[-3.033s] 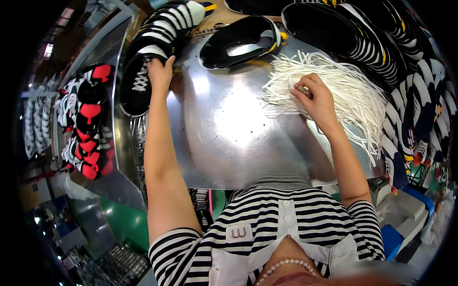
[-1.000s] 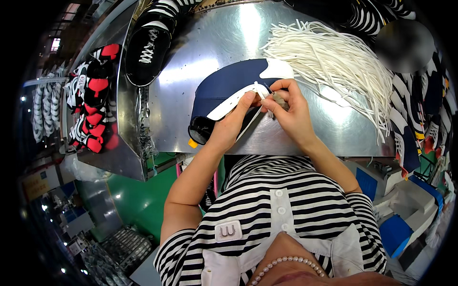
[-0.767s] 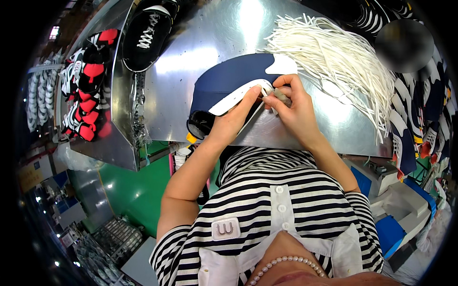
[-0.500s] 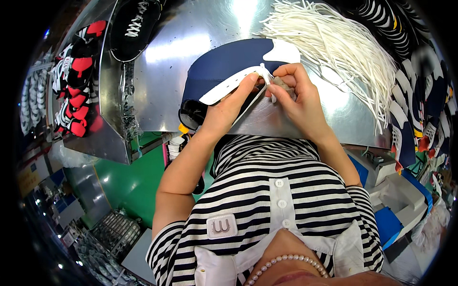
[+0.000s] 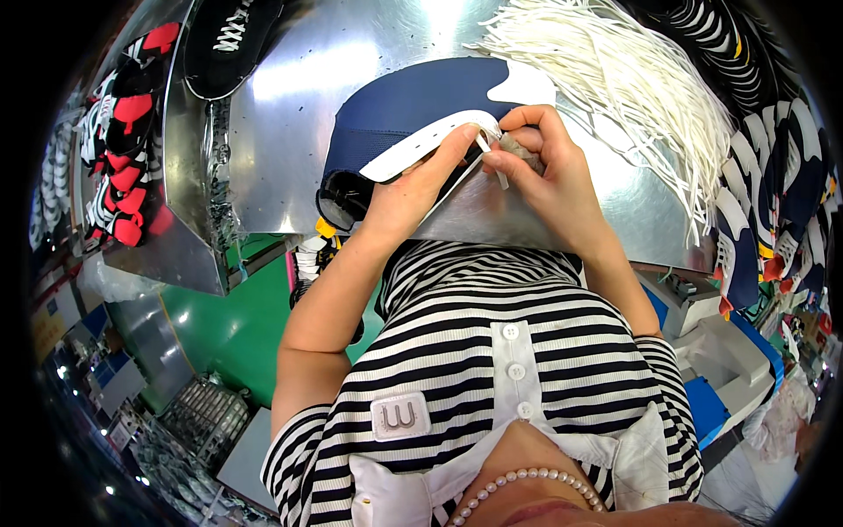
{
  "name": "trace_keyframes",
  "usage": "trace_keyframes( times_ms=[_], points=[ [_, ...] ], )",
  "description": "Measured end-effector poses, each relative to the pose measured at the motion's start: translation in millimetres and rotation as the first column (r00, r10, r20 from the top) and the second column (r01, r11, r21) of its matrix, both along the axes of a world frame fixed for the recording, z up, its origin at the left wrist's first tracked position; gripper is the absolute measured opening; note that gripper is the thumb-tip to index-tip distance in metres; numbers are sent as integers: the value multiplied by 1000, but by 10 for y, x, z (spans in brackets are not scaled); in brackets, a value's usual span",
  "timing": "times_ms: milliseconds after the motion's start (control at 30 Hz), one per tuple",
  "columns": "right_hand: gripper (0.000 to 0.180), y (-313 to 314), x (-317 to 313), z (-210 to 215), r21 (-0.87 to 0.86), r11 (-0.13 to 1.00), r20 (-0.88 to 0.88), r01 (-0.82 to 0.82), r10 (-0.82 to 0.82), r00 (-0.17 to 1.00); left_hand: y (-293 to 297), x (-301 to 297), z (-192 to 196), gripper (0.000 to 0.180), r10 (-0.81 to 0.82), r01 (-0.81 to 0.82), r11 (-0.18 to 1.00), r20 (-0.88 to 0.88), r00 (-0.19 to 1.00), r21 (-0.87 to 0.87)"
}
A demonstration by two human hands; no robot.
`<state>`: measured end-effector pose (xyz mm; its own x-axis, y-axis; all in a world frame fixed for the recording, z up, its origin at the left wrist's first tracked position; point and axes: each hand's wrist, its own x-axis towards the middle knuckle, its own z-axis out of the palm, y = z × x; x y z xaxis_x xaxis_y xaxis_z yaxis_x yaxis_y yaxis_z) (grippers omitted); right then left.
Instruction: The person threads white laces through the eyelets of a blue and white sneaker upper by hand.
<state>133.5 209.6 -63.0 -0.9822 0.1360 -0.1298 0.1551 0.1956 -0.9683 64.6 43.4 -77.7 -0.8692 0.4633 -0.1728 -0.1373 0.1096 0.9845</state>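
A navy shoe upper [image 5: 399, 101] with white trim lies on the metal table in front of me. My left hand [image 5: 417, 189] grips its white eyelet strip [image 5: 413, 151], thumb on top near the strip's right end and fingers underneath. A row of small slits runs along the strip. My right hand [image 5: 549, 167] pinches the end of a white shoelace [image 5: 486, 147] between thumb and index finger, close to that end of the strip. Something greyish covers part of a right-hand finger. The lace's path beneath the strip is partly hidden by my fingers.
A pile of white shoelaces [image 5: 615, 88] covers the table's far right. Several navy and white uppers [image 5: 742, 237] hang beyond the right edge. A black laced shoe [image 5: 230, 44] lies far left, beside red, black and white pieces [image 5: 127, 176]. Bare metal table [image 5: 281, 167] shows left of the upper.
The view has shifted slightly. My right hand has stayed near the strip's end, and the lace end now points down below its fingertips. My left hand keeps its hold on the strip.
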Motion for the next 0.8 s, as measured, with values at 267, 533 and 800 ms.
trace_keyframes(
  times_ms=[267, 533, 800],
  points=[
    [14, 79, 18, 90, 114, 993, -52, 13, -7, 999, -4, -32, 50, 20, -4, 1, 994, -27, 1000, -108],
    [15, 136, -79, 56, 101, 995, -57, -14, 20, 998, 2, 9, 75, 21, -140, 7, 962, -468, 873, -274],
    [20, -130, -256, -107, 589, 808, -154, -15, 130, 980, -77, -9, -14, 33, -78, 85, 994, -88, 993, 75]
  ],
)
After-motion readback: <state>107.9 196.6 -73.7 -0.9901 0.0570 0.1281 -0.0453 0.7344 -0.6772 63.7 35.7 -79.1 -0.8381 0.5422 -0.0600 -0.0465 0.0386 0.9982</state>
